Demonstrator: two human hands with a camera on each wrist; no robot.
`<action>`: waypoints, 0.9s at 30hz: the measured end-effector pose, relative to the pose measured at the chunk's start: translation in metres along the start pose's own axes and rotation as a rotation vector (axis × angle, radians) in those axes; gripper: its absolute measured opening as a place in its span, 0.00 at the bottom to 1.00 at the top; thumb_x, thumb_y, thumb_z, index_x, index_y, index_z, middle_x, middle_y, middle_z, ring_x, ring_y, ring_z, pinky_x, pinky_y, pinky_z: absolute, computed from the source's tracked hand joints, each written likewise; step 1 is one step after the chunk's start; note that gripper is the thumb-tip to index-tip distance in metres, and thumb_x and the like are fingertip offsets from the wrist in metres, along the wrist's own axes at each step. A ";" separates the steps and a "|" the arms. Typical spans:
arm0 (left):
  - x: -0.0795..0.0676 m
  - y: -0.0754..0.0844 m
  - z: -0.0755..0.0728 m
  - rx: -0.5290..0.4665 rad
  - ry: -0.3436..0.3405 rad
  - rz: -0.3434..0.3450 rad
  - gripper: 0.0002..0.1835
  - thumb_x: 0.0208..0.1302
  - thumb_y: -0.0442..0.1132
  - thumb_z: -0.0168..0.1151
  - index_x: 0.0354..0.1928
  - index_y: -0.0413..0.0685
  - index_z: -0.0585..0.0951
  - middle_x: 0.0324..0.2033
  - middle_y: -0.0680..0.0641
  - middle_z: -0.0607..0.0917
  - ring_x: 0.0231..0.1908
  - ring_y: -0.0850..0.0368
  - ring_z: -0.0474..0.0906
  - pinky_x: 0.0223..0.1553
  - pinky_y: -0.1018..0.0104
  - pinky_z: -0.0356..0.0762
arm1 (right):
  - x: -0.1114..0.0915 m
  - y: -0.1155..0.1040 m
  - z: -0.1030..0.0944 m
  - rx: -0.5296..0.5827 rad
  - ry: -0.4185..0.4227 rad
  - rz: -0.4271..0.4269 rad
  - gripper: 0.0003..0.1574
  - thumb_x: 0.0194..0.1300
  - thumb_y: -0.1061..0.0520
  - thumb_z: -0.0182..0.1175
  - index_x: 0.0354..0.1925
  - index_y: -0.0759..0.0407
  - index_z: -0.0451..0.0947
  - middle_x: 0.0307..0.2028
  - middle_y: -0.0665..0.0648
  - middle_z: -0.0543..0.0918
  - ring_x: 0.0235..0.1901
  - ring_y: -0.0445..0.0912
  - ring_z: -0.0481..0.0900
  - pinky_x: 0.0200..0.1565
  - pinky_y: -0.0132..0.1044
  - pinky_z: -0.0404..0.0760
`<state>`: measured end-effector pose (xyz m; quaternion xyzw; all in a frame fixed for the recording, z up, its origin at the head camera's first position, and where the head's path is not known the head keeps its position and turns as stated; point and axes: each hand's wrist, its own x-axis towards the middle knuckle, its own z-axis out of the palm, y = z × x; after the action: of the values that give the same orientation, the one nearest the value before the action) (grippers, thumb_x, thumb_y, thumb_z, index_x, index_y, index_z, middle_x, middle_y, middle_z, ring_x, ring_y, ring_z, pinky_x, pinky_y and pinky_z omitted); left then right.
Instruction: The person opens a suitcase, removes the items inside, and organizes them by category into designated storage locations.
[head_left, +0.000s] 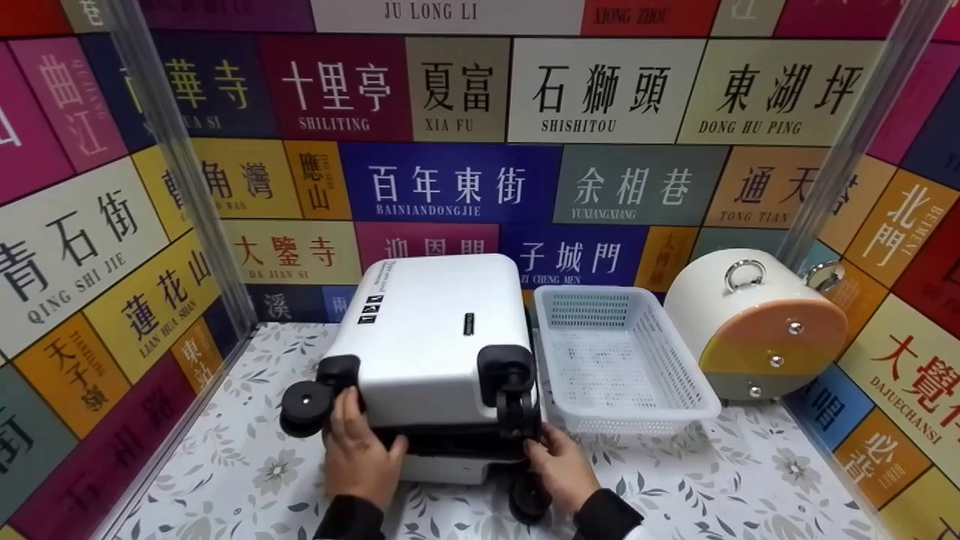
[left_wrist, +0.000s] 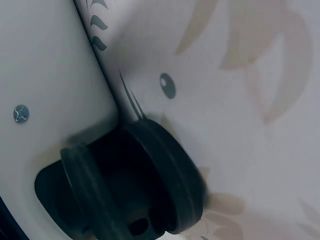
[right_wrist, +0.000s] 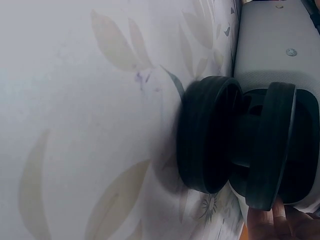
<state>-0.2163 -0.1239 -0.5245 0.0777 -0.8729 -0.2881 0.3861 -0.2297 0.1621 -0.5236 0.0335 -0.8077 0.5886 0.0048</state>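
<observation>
A small white suitcase (head_left: 442,315) lies on its broad side, its wheeled end facing me. A dark gap runs between its upper and lower shells. My left hand (head_left: 360,457) grips the near left corner, fingers beside a black wheel (head_left: 306,409) and thumb by the gap. At the near right corner, the thumb and fingers of my right hand (head_left: 561,466) hold the edge at the gap, between the upper and lower wheels. In the left wrist view, a black double wheel (left_wrist: 165,175) fills the lower part. Beneath another wheel (right_wrist: 205,135), fingertips (right_wrist: 290,222) show in the right wrist view.
A white perforated plastic basket (head_left: 622,420) stands right of the suitcase. Beyond it sits a rounded cream case (head_left: 712,300) with a striped coloured front and metal rings. The tabletop (head_left: 255,465) has a leaf pattern, and sign-printed walls (head_left: 450,180) enclose it.
</observation>
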 end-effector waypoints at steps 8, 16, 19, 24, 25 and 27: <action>0.003 0.000 -0.004 -0.017 0.000 -0.039 0.59 0.47 0.41 0.85 0.77 0.42 0.56 0.73 0.33 0.66 0.63 0.27 0.74 0.53 0.35 0.82 | 0.002 0.000 0.001 0.020 -0.020 0.015 0.41 0.75 0.54 0.59 0.72 0.82 0.61 0.65 0.79 0.78 0.62 0.65 0.83 0.66 0.54 0.81; 0.006 0.001 -0.007 -0.062 0.008 -0.057 0.60 0.46 0.39 0.85 0.77 0.40 0.56 0.73 0.31 0.66 0.68 0.28 0.69 0.60 0.35 0.78 | 0.002 -0.001 -0.001 0.031 -0.029 0.015 0.41 0.76 0.55 0.58 0.72 0.83 0.60 0.65 0.79 0.77 0.62 0.65 0.82 0.65 0.54 0.81; 0.007 0.000 -0.007 -0.077 0.017 -0.052 0.60 0.46 0.38 0.85 0.77 0.39 0.57 0.72 0.31 0.66 0.68 0.28 0.69 0.62 0.35 0.77 | 0.002 -0.001 -0.002 0.026 -0.024 0.019 0.42 0.76 0.54 0.58 0.73 0.83 0.59 0.66 0.79 0.76 0.64 0.66 0.81 0.67 0.55 0.79; 0.007 -0.003 -0.007 -0.086 0.025 -0.045 0.59 0.46 0.38 0.85 0.77 0.38 0.57 0.71 0.29 0.67 0.68 0.26 0.68 0.63 0.33 0.76 | 0.001 -0.001 -0.001 0.021 -0.011 0.018 0.42 0.76 0.54 0.58 0.72 0.84 0.60 0.66 0.79 0.76 0.63 0.65 0.82 0.67 0.54 0.79; 0.007 -0.003 -0.008 -0.086 0.023 -0.046 0.59 0.47 0.38 0.85 0.77 0.37 0.56 0.71 0.29 0.66 0.68 0.25 0.68 0.64 0.33 0.75 | 0.001 -0.001 -0.001 0.026 -0.012 0.020 0.42 0.76 0.54 0.58 0.72 0.84 0.59 0.66 0.79 0.76 0.63 0.64 0.82 0.67 0.54 0.80; 0.008 -0.004 -0.009 -0.089 0.018 -0.050 0.59 0.47 0.39 0.84 0.77 0.37 0.56 0.71 0.28 0.66 0.68 0.24 0.67 0.65 0.32 0.73 | 0.001 0.000 -0.001 0.043 -0.020 0.027 0.42 0.77 0.54 0.57 0.73 0.85 0.58 0.66 0.79 0.75 0.62 0.63 0.82 0.66 0.53 0.80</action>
<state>-0.2156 -0.1334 -0.5169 0.0848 -0.8534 -0.3357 0.3896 -0.2307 0.1627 -0.5231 0.0285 -0.7952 0.6056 -0.0117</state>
